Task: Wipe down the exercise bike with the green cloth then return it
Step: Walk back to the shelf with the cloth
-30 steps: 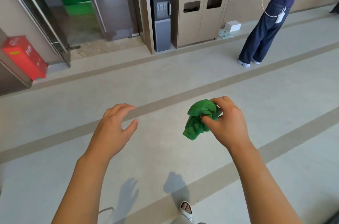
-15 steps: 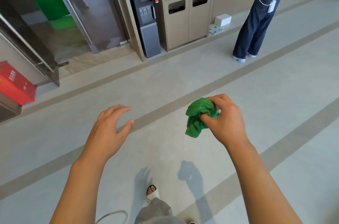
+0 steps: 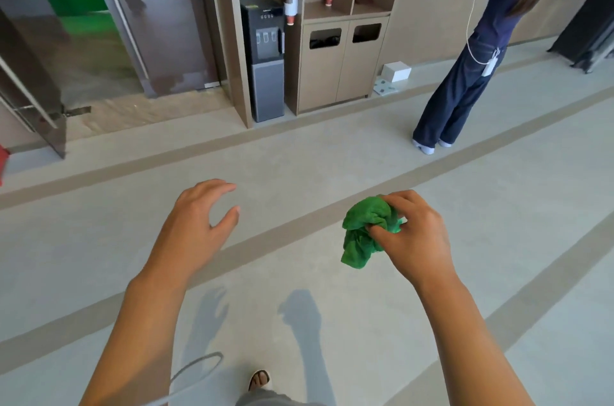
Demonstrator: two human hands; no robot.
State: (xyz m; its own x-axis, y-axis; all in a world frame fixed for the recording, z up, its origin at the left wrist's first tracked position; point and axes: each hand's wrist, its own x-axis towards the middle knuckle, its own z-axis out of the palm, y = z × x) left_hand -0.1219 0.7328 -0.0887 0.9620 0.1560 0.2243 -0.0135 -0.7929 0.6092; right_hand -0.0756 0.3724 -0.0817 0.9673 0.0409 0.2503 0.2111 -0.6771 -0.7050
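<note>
A crumpled green cloth hangs bunched in my right hand, which is shut on it at chest height over the pale floor. To its left my left hand is held out empty, fingers curved and apart. No exercise bike shows in the head view.
A person in dark blue trousers stands at the right, facing the wall. Ahead are a black water dispenser, a brown cabinet with two bin openings and a small white box on the floor. A glass door stands open at the left.
The view has shifted forward and turned left, bringing the cabinet and the standing person closer. Both hands keep the same pose, the cloth still in my right hand.
</note>
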